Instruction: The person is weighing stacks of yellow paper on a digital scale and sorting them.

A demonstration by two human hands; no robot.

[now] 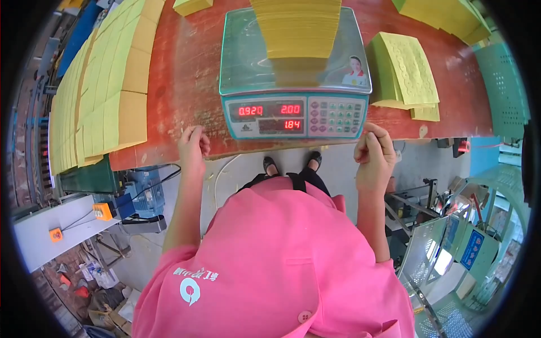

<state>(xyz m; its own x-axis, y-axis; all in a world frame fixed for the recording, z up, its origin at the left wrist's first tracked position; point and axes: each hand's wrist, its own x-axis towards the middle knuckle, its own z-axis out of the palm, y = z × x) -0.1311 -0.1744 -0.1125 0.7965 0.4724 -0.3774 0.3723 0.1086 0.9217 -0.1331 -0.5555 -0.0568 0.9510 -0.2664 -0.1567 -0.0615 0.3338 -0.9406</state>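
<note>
A digital weighing scale (296,115) with a teal body, red lit digits and a keypad stands at the front of the red table. On its metal pan (242,62) rests a tall stack of yellow paper sheets (296,31). My left hand (194,145) hovers by the table's front edge, left of the scale, its fingers loosely curled with nothing visible in them. Close to the scale's front right corner is my right hand (376,155), also curled closed, with nothing seen between the fingers. Neither hand touches the stack.
Long rows of yellow paper stacks (110,79) cover the table's left side. Right of the scale sits another yellow stack (406,70), its top sheets embossed and askew. More stacks (445,19) lie at the far right. The red table (180,73) ends just before me.
</note>
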